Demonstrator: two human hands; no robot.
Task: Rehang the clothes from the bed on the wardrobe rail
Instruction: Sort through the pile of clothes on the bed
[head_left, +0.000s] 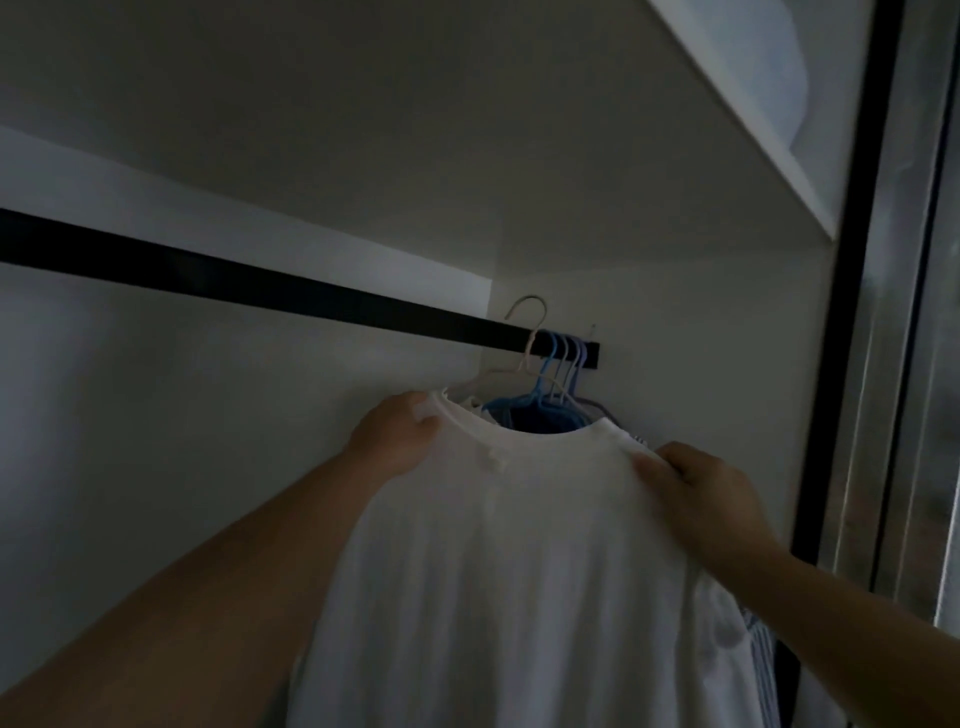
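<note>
White cotton, a T-shirt (519, 545), is held up at the right end of the black wardrobe rail (249, 283), on a pale hanger whose hook (530, 332) rises from behind the collar. The hook's curve stands above the bar, but whether it is already seated over the rail or only raised level with it cannot be told in the dim, blurred view.

The rail's long axis runs from the upper left down towards the right corner, where it ends near the side wall. The shirt is spread broadly across that axis, its shoulders lying left and right between the two hands, and the rail is up and away from both of them. Just to the right of the pale hook, a cluster of blue hangers (558, 374) is already hung on the bar, with dark garments below them; a striped garment (758, 649) is glimpsed behind the shirt's right edge.

The left hand (400, 436) is curled around the shirt's left shoulder by the collar. The right hand (701, 493) pinches the right shoulder seam, thumb on top. The left hand is judged slightly nearer the hook and the bar.
</note>
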